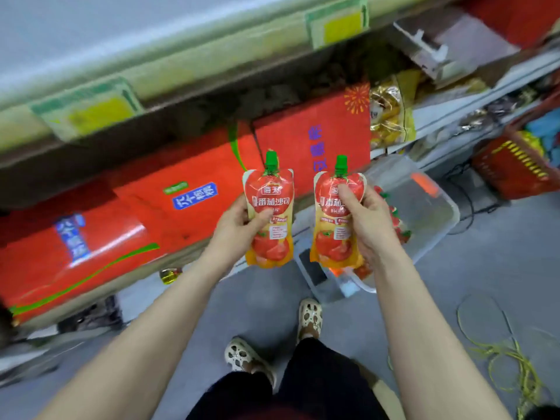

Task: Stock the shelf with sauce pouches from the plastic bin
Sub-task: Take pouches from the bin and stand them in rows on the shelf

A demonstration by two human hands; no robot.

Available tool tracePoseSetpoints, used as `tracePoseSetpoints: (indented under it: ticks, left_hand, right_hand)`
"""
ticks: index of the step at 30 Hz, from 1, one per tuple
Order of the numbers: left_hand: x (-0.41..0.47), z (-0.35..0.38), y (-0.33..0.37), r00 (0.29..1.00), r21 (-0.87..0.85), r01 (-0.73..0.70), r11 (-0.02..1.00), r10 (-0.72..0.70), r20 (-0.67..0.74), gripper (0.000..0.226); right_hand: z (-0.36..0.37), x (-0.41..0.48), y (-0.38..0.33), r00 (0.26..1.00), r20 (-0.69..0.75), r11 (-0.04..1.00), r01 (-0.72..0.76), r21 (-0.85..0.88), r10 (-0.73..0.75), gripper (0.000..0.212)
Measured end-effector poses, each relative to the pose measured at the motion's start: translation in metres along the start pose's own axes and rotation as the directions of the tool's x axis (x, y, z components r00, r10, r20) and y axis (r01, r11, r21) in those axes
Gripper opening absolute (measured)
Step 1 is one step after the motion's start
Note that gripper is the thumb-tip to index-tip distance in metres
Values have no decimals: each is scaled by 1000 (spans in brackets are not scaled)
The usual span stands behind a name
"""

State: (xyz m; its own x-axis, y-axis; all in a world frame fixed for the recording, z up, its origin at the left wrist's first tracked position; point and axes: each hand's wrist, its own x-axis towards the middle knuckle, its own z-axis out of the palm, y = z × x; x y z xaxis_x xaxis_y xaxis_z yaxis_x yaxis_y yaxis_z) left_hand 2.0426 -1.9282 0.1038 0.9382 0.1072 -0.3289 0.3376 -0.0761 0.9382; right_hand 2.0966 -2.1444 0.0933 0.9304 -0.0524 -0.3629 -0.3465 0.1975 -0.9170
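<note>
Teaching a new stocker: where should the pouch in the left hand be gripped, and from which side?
Grip the left pouch round its flat middle, coming from its left edge as the left hand does, thumb across the front. It stands upright, and the green cap on top is likely too narrow for a steady hold.

Blocked at 12 o'clock by the shelf edge (181,71) with its price tags (88,107), and from 9 to 10 by red packs (121,222) stacked beneath; open only through the dark gap (188,119) between them at 11. Hemmed at 3 o'clock by the clear bin (430,207) on the grey floor (500,262), at 2 by a red basket (512,174), at 4 by loose yellow cord (521,368); free over the grey floor between these.
</note>
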Motion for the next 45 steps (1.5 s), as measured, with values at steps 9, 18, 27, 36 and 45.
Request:
tracePoseSetpoints:
  ticks: [9, 18, 27, 36, 45]
  left_hand:
    - [-89, -132, 79, 931, -57, -297, 953, 276, -237, 29]
    - [-123, -228, 153, 738, -160, -565, 810, 409, -537, 21]
    - [-63, -275, 204, 617, -109, -664, 740, 460, -638, 33]
    - [11, -289, 220, 568, -91, -656, 749, 411, -713, 29]
    - [41, -299, 227, 531, -34, -629, 777, 397, -749, 30]
  right_hand:
    - [147, -80, -99, 881, 394, 965, 251, 78, -261, 17]
    - [272, -107, -205, 712, 576, 892, 447, 71, -403, 7]
    - [371, -41, -278, 596, 678, 760, 644, -83, -431, 14]
    - [453, 82, -276, 621, 671, 722, 667, -181, -406, 20]
    - [516, 147, -265, 613, 681, 724, 668, -175, -401, 27]
